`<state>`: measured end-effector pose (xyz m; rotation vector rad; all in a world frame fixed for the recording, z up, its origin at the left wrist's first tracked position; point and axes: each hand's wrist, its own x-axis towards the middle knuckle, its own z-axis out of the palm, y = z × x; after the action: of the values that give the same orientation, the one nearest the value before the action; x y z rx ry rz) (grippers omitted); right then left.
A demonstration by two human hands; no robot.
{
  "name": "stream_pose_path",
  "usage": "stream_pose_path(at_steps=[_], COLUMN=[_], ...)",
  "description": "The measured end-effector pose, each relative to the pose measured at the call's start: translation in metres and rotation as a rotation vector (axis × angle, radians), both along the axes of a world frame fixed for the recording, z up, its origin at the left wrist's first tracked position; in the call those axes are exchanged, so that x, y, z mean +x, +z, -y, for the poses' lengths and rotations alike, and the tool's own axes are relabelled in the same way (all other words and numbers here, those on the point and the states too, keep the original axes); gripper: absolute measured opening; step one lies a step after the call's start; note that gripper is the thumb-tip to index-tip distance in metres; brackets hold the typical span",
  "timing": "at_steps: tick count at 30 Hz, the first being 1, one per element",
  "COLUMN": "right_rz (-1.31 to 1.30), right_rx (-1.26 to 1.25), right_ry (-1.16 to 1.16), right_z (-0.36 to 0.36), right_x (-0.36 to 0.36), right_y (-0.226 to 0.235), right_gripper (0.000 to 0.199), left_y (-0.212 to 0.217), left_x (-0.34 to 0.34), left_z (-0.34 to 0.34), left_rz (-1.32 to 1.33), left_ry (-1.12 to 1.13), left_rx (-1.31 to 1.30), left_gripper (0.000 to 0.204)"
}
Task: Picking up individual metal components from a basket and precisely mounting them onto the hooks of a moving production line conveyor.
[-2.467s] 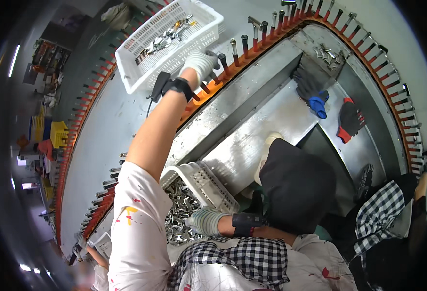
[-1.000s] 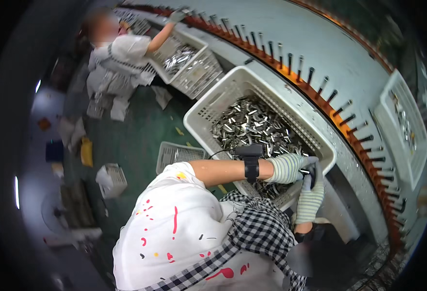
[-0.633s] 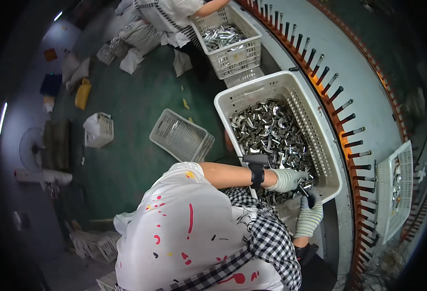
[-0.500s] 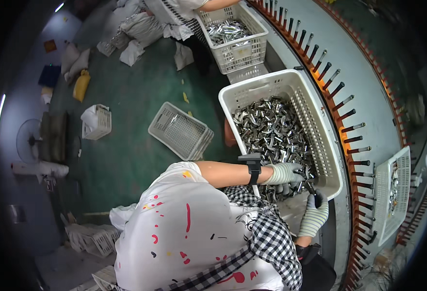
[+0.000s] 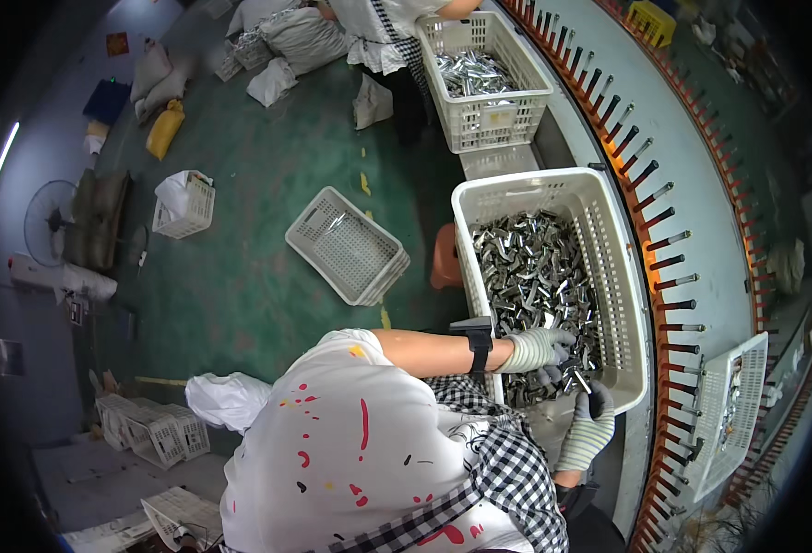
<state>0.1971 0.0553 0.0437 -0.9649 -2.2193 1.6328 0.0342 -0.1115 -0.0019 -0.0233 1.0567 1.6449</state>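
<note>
A: Where is the metal piece sitting against the hands?
B: It's lying just beyond the right hand's fingertips, by the near right corner of the white crate. Its long axis seems to be slanting from the pile toward the right thumb.
A: So the right hand is being the nearer one?
B: Yes, and its grip is closing partway around the near end of that piece, as far as I'm seeing. The left hand is resting over the metal parts, nearer the crate's left edge. Its grip is curling downward, but I can't tell whether it's holding anything.
A: And the surface?
B: The pale surface is running along the crate's right edge. A row of pegs is lining its border, and a white basket is tilting in the view farther right.
A: The room?
B: A second crate is standing past the first one's far edge, with a co-worker's apron showing beside it. Grey baskets are sitting on the green floor, and a fan is standing well apart by the wall.
</note>
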Motion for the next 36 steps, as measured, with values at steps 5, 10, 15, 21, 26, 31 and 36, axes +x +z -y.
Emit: stream_pose_path(at_steps=[5,10,15,21,26,31,36], right_rz=[0.086,0.298,0.447,0.425,0.644,0.636,0.515], right_rx=[0.104,0.409,0.508,0.636,0.570,0.641,1.061], right_ry=[0.167,0.161,0.067,-0.288,-0.165,-0.044,-0.444], right_z=[-0.003,-0.060,-0.113,-0.224,-0.324,-0.303,-0.262], right_x=[0.011,0.014,0.020,0.045,-0.042,-0.074,-0.019], right_y=[-0.019,0.024,0.067,0.053,0.036,0.004,0.021], right_gripper=[0.039,0.039,0.051,0.064,0.039,0.034,0.020], left_y=[-0.034,-0.031,-0.007,-0.045,-0.078,-0.053,-0.053], left_x=[-0.005,-0.028,-0.019,0.008,0.013,0.010,0.008], left_z=[0.004,0.023,0.050,0.028,0.040,0.019,0.052], left_rz=[-1.419,-1.410,-1.754,-1.792,-1.820,-1.797,-1.645], left_ry=[-0.224,-0.594,-0.380,-0.462,-0.430,-0.463,-0.869], left_rx=[-0.405,-0.523,-0.187,0.008,-0.012,0.018,-0.413], left_gripper=[0.038,0.020,0.041,0.038,0.037,0.036,0.038])
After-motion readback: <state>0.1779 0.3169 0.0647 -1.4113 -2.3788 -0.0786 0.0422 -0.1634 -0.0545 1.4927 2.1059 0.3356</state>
